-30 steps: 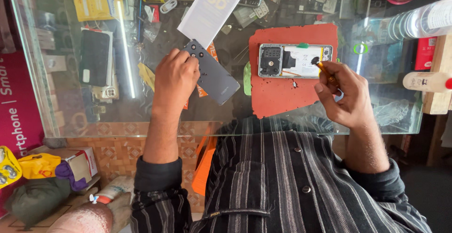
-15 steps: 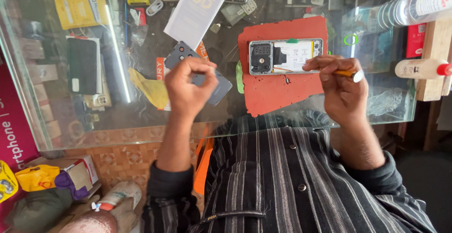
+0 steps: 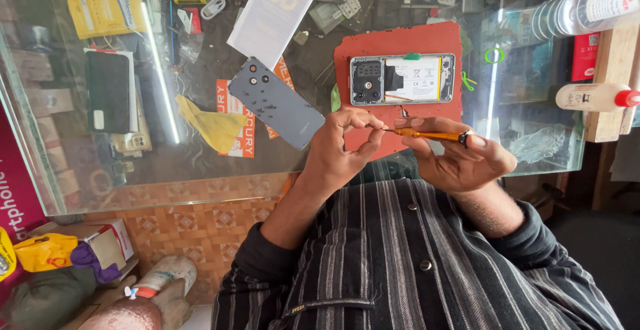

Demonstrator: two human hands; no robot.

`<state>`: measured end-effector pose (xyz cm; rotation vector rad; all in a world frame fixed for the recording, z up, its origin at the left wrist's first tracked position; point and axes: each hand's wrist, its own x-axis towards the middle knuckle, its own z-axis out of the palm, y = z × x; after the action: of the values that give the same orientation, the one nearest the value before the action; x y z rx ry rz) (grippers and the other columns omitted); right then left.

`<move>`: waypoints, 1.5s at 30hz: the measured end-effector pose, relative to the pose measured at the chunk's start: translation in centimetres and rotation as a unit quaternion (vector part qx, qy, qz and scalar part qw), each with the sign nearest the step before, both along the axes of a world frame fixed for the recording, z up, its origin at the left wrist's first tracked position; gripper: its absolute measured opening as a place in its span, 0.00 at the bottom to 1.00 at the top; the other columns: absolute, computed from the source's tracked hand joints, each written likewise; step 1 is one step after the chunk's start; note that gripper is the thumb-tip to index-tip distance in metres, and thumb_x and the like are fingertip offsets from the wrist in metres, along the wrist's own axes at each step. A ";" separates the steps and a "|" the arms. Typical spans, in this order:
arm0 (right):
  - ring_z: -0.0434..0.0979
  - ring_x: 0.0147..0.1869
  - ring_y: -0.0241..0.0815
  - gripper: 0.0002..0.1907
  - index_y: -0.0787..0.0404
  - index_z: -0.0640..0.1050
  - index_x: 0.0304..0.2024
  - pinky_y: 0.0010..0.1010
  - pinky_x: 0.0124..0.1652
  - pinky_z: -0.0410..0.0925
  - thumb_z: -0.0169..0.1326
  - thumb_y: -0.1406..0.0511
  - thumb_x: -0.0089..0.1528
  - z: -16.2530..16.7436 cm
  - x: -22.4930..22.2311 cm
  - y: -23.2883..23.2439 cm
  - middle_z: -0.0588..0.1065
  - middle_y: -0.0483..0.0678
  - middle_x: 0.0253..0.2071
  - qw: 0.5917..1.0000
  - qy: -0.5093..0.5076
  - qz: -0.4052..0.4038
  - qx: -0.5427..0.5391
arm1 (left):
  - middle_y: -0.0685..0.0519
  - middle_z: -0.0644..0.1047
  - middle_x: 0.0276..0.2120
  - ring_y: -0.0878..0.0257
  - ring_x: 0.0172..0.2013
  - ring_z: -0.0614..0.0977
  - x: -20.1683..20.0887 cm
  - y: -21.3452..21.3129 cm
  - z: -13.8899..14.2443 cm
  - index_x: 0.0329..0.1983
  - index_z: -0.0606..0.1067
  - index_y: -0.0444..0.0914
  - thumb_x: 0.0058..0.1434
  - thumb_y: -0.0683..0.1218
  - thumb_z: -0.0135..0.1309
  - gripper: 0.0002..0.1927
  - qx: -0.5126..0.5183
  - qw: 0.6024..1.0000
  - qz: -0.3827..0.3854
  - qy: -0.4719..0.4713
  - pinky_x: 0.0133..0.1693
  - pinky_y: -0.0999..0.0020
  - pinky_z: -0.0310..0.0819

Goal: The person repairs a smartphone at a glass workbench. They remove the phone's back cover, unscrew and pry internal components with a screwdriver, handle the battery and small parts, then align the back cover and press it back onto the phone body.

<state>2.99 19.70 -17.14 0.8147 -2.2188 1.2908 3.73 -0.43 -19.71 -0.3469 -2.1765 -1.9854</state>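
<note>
Two hands meet at the near edge of the glass counter (image 3: 200,163), over a striped shirt. Right hand (image 3: 460,160) grips an orange screwdriver (image 3: 427,134), fingers curled around the handle, thumb on top, shaft lying roughly level and pointing toward the left hand (image 3: 343,147). Left thumb and forefinger pinch at the screwdriver tip; other fingers half curled, holding nothing I can see. Whether a screw sits at the tip is too small to tell

Just beyond the hands, an opened phone (image 3: 402,79) lies flat on a red mat (image 3: 400,43), back off, battery and board exposed, camera end toward the left. A green tab sits at its far edge. The screwdriver is near the mat's front edge, apart from the phone

Left of the mat, the grey back cover (image 3: 275,102) lies tilted on the glass, camera holes toward the far side, with small dark specks on it, possibly screws. It is close to the left hand but not touching. A white flat box (image 3: 277,11) lies beyond it. A yellow cloth (image 3: 212,129) shows further left, under the glass or on it, cannot tell which

A white bottle with a red cap (image 3: 590,97) lies on its side on a wooden stand (image 3: 610,70) at the right
</note>
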 end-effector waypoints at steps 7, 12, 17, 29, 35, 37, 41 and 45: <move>0.86 0.46 0.58 0.35 0.53 0.50 0.58 0.50 0.45 0.81 0.58 0.77 0.64 -0.7 -0.6 -0.9 0.77 0.66 0.44 0.999 -0.008 0.032 -0.038 | 0.52 0.82 0.41 0.61 0.45 0.86 0.1 -0.1 -0.4 0.48 0.59 0.40 0.63 0.35 0.64 0.24 -0.033 0.999 0.012 0.001 0.48 0.68 0.82; 0.85 0.49 0.63 0.34 0.53 0.53 0.61 0.47 0.44 0.81 0.55 0.81 0.63 -0.1 -1.3 -1.1 0.77 0.67 0.47 0.992 -0.021 0.127 0.013 | 0.49 0.82 0.42 0.58 0.46 0.87 -0.1 -0.4 -0.5 0.49 0.61 0.37 0.63 0.35 0.63 0.22 -0.064 0.998 0.011 -0.018 0.48 0.65 0.85; 0.83 0.56 0.64 0.38 0.52 0.50 0.66 0.44 0.47 0.80 0.48 0.87 0.65 -1.2 -3.6 -1.7 0.75 0.69 0.55 0.990 -0.036 0.131 0.041 | 0.47 0.78 0.42 0.56 0.45 0.86 -2.3 -0.6 -1.0 0.49 0.62 0.36 0.62 0.36 0.64 0.22 -0.108 0.994 0.024 -0.022 0.46 0.65 0.84; 0.80 0.61 0.60 0.38 0.51 0.49 0.68 0.46 0.58 0.78 0.42 0.89 0.67 -4.4 -6.7 -2.5 0.70 0.66 0.54 0.992 -0.064 0.102 -0.034 | 0.46 0.75 0.49 0.48 0.53 0.78 -6.2 -0.8 -2.0 0.53 0.62 0.34 0.62 0.27 0.50 0.20 -0.185 0.982 -0.037 0.011 0.52 0.57 0.76; 0.80 0.61 0.60 0.38 0.55 0.50 0.68 0.45 0.57 0.79 0.41 0.90 0.66 -4.8 -6.6 -2.2 0.71 0.65 0.54 0.988 -0.101 0.110 -0.050 | 0.47 0.75 0.49 0.47 0.53 0.78 -6.3 -0.7 -1.8 0.52 0.62 0.34 0.62 0.26 0.48 0.19 -0.188 0.981 -0.048 0.021 0.53 0.57 0.75; 0.81 0.61 0.58 0.35 0.57 0.50 0.68 0.40 0.55 0.79 0.43 0.89 0.67 -4.8 -6.5 -2.1 0.71 0.63 0.55 0.992 -0.081 0.091 -0.033 | 0.47 0.75 0.49 0.47 0.53 0.77 -6.2 -0.7 -1.6 0.51 0.62 0.34 0.62 0.26 0.49 0.19 -0.191 0.980 -0.049 0.019 0.53 0.56 0.74; 0.83 0.53 0.53 0.31 0.59 0.56 0.63 0.38 0.48 0.78 0.55 0.84 0.68 -4.0 -6.5 -1.9 0.78 0.58 0.50 0.997 -0.070 0.014 0.037 | 0.48 0.75 0.49 0.48 0.53 0.77 -6.0 -0.7 -1.3 0.52 0.63 0.35 0.63 0.27 0.50 0.18 -0.193 0.980 -0.046 0.025 0.54 0.56 0.74; 0.83 0.50 0.58 0.30 0.62 0.56 0.61 0.41 0.43 0.78 0.55 0.84 0.66 -3.2 -7.0 -2.5 0.78 0.65 0.47 0.998 -0.029 0.043 0.042 | 0.46 0.74 0.50 0.47 0.53 0.77 -6.0 -0.7 -1.3 0.53 0.62 0.34 0.63 0.28 0.50 0.19 -0.182 0.982 -0.047 0.027 0.53 0.56 0.74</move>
<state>-3.99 17.21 -20.36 0.9225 -2.3206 1.2841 -2.23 -1.16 -21.00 -0.5544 -2.5266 -1.5889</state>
